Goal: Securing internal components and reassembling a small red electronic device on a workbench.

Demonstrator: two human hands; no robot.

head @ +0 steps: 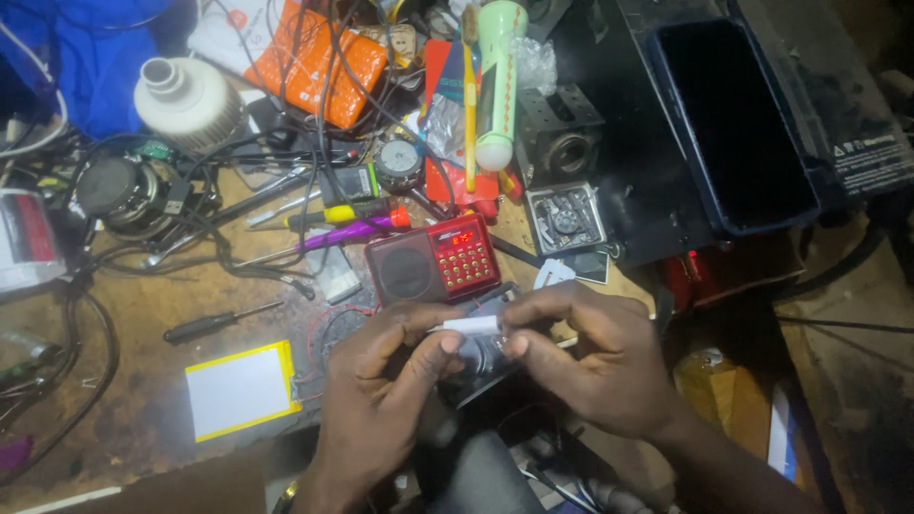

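Observation:
Both my hands meet at the lower middle of the bench. My left hand point(386, 395) and my right hand point(590, 357) pinch the two ends of a small white stick-shaped part point(471, 326) between thumbs and fingers. Beneath them lies a dark device point(476, 366), mostly hidden by my fingers. Just beyond my hands sits a small red radio point(433, 259) with a round speaker grille, a lit red display and a keypad.
A yellow-edged white flat cell point(240, 388) lies to the left, near a black screwdriver point(217, 323). Purple and yellow screwdrivers point(347, 231), cables, a white bulb point(188, 100), an orange pack point(319, 59) and a pale green torch point(497, 81) crowd the back. A dark phone point(733, 124) lies at the right.

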